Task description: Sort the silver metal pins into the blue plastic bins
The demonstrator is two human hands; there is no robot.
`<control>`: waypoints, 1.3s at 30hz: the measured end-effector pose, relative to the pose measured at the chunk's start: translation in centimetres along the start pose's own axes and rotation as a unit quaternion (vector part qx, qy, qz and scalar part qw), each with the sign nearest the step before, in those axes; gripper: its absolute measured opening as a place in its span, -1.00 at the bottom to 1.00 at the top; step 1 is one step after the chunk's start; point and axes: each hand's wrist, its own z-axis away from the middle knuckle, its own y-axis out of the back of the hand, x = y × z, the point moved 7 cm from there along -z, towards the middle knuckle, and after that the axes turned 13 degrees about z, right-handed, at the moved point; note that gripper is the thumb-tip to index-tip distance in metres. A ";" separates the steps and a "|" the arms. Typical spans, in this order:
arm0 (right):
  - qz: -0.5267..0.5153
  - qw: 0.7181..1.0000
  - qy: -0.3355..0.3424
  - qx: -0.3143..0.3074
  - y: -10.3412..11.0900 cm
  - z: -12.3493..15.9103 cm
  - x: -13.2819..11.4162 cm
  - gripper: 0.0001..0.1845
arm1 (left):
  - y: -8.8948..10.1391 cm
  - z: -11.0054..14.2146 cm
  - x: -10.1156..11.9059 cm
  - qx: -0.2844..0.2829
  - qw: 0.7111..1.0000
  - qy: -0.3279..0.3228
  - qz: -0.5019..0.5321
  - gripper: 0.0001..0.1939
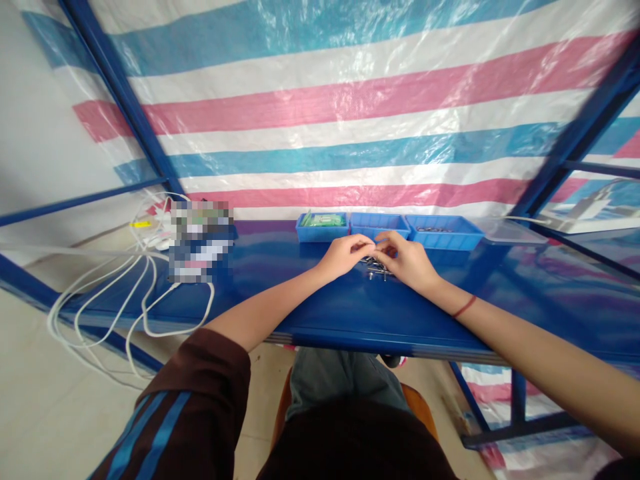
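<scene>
My left hand (344, 255) and my right hand (406, 260) meet at the middle of the blue table (310, 300), fingertips pinched together over a small heap of metal parts (376, 269). Both hands have curled fingers closed on something tiny that I cannot make out. A red cord circles my right wrist. Just behind the hands stand three blue bins: the left bin (323, 227) holds green packets, the middle bin (380, 224) sits directly behind my fingers, and the right bin (444, 232) holds dark metal pieces.
White cables (125, 293) loop off the table's left end beside a blurred box (200, 241). A clear plastic tray (510, 231) lies right of the bins. A striped tarp (350, 100) on blue frame bars closes the back.
</scene>
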 end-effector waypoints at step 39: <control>-0.099 0.977 -0.188 -0.021 0.4 -0.6 4.4 -0.58 | 0.1 0.2 1.3 -0.002 0.994 -0.022 -0.105 -0.60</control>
